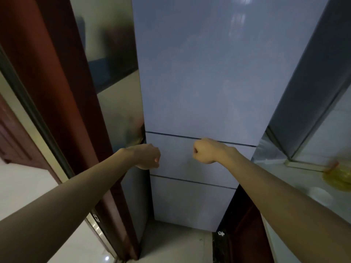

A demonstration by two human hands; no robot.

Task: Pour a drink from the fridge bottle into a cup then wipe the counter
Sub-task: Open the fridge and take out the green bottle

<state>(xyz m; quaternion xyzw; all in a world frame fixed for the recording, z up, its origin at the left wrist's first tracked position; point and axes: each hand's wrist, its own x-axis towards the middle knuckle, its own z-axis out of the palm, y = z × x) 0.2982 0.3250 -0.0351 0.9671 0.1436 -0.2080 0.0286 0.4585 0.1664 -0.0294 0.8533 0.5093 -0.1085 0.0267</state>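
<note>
A tall pale blue-grey fridge [199, 73] stands straight ahead with all its doors closed; a middle drawer [176, 158] and a lower drawer [190, 204] sit under the big top door. Both my arms reach out toward it at the level of the middle drawer. My left hand [149, 156] is curled into a fist and holds nothing. My right hand [204, 151] is also a fist with nothing in it, its knuckles near the seam under the top door. No bottle is in view. A white cup [321, 193] stands on the counter at the right.
A pale counter [284, 173] runs along the right, with a blurred yellow object [340, 177] on it beside the cup. A dark red-brown door frame [62, 92] stands left of the fridge. Tiled floor [176, 242] lies below.
</note>
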